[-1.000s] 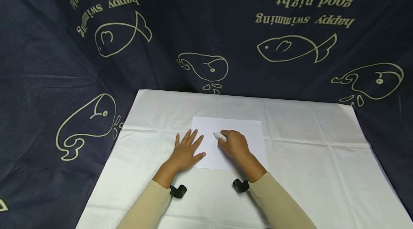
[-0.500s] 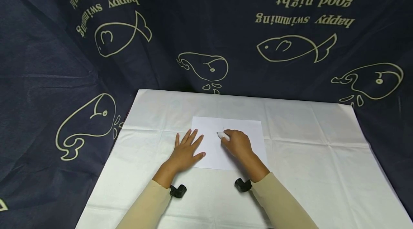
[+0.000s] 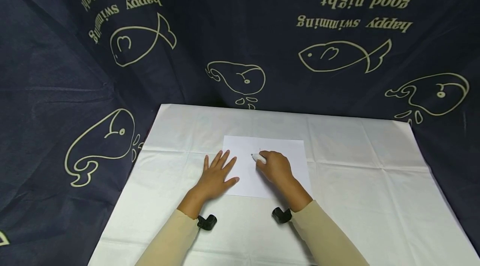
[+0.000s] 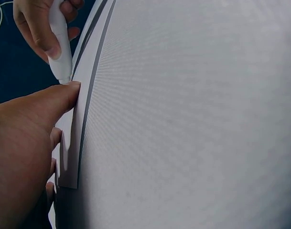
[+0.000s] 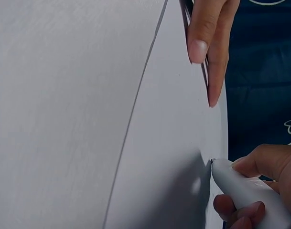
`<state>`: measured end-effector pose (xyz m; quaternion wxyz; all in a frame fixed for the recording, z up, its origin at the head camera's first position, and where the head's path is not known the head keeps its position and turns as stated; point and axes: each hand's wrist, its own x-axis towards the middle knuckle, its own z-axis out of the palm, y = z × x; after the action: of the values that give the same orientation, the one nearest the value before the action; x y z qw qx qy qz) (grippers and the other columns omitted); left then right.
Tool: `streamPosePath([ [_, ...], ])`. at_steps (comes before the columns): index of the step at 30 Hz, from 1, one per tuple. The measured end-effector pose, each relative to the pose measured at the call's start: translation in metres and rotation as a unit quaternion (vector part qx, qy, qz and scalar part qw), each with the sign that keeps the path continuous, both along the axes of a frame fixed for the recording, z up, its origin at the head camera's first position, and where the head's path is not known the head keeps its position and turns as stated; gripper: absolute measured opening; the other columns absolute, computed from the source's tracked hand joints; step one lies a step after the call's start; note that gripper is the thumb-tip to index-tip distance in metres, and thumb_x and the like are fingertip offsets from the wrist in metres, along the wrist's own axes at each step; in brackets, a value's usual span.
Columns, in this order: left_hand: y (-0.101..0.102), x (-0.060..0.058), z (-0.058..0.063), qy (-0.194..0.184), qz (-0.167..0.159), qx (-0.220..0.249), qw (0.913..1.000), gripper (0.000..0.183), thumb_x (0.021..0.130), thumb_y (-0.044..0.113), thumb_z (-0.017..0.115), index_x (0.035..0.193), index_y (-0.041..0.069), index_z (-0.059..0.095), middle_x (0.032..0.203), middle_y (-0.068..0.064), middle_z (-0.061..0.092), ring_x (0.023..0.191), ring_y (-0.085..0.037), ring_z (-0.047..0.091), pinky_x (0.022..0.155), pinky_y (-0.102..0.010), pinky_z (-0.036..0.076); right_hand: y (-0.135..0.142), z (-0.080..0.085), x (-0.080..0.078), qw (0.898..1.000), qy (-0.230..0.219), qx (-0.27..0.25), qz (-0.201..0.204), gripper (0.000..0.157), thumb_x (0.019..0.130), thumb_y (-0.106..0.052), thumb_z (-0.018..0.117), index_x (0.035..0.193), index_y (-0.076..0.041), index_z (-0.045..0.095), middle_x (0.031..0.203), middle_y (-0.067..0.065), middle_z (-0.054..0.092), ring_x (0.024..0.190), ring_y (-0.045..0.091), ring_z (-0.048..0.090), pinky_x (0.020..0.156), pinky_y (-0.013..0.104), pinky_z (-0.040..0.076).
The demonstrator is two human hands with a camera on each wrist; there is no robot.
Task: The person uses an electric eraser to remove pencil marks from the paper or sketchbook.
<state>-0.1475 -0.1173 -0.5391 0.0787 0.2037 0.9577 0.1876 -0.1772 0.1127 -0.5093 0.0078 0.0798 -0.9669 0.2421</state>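
A white sheet of paper (image 3: pixel 247 187) lies flat near the middle of the table. My left hand (image 3: pixel 211 180) rests with spread fingers on its left side, thumb on the paper in the left wrist view. My right hand (image 3: pixel 275 168) grips a thick white pen (image 5: pixel 250 191) with a small dark tip, thumb along one side and curled fingers beneath. The pen points left, its tip right at the paper's surface in the right wrist view. A faint short mark shows on the sheet just above the right hand in the head view.
A creased white cloth (image 3: pixel 356 199) covers the table. Dark blue fabric (image 3: pixel 240 28) printed with fish and lettering hangs behind and at the left. Black wrist cameras (image 3: pixel 207 222) sit on both wrists, below beige sleeves (image 3: pixel 326 232).
My right hand and the pen have shifted slightly right from a second ago, then a touch back left over the last half second. The left hand and paper stay put.
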Motion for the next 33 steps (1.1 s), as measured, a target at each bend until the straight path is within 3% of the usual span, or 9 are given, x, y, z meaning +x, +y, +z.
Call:
streamPosePath([
  [7, 0.0004, -0.0014, -0.0034, 0.002, 0.001, -0.004, 1.0, 0.071, 0.102, 0.056, 0.049, 0.16, 0.02, 0.031, 0.171, -0.009, 0.014, 0.16, -0.034, 0.007, 0.121, -0.07, -0.001, -0.0003, -0.0005, -0.0007, 1.0, -0.003, -0.002, 0.009, 0.026, 0.089, -0.019, 0.071, 0.112, -0.009, 0.077, 0.099, 0.014, 0.078, 0.085, 0.029, 0.071, 0.074, 0.046, 0.055],
  [12, 0.0003, -0.0001, -0.0012, -0.001, 0.003, 0.001, 1.0, 0.071, 0.102, 0.055, 0.05, 0.16, 0.02, 0.031, 0.171, -0.008, 0.014, 0.16, -0.033, 0.007, 0.121, -0.07, -0.002, -0.0036, 0.0003, 0.0004, 1.0, -0.01, -0.002, 0.008, 0.027, 0.09, -0.019, 0.071, 0.114, -0.008, 0.077, 0.101, 0.015, 0.078, 0.089, 0.031, 0.072, 0.076, 0.047, 0.056],
  [20, 0.0004, 0.0011, 0.0008, 0.0, 0.003, 0.003, 1.0, 0.07, 0.102, 0.054, 0.05, 0.16, 0.02, 0.032, 0.171, -0.008, 0.015, 0.16, -0.033, 0.007, 0.121, -0.071, -0.001, -0.0052, 0.0004, 0.0001, 1.0, -0.005, 0.005, 0.009, 0.025, 0.089, -0.018, 0.071, 0.112, -0.009, 0.077, 0.097, 0.014, 0.078, 0.082, 0.028, 0.07, 0.072, 0.045, 0.055],
  [27, 0.0002, 0.0013, 0.0017, -0.001, 0.002, 0.003, 1.0, 0.07, 0.102, 0.054, 0.05, 0.16, 0.02, 0.032, 0.171, -0.008, 0.015, 0.16, -0.033, 0.007, 0.121, -0.071, -0.001, -0.0061, 0.0002, 0.0012, 1.0, -0.009, 0.001, 0.01, 0.027, 0.09, -0.018, 0.07, 0.114, -0.008, 0.076, 0.101, 0.014, 0.078, 0.086, 0.03, 0.072, 0.074, 0.046, 0.056],
  [33, 0.0003, 0.0009, 0.0017, -0.004, 0.002, 0.0, 1.0, 0.071, 0.102, 0.054, 0.05, 0.161, 0.02, 0.031, 0.171, -0.008, 0.014, 0.16, -0.033, 0.006, 0.121, -0.07, -0.002, 0.0028, -0.0032, 0.0002, 1.0, -0.02, -0.005, -0.017, 0.033, 0.091, -0.021, 0.068, 0.12, -0.006, 0.074, 0.108, 0.017, 0.077, 0.095, 0.034, 0.072, 0.079, 0.048, 0.056],
])
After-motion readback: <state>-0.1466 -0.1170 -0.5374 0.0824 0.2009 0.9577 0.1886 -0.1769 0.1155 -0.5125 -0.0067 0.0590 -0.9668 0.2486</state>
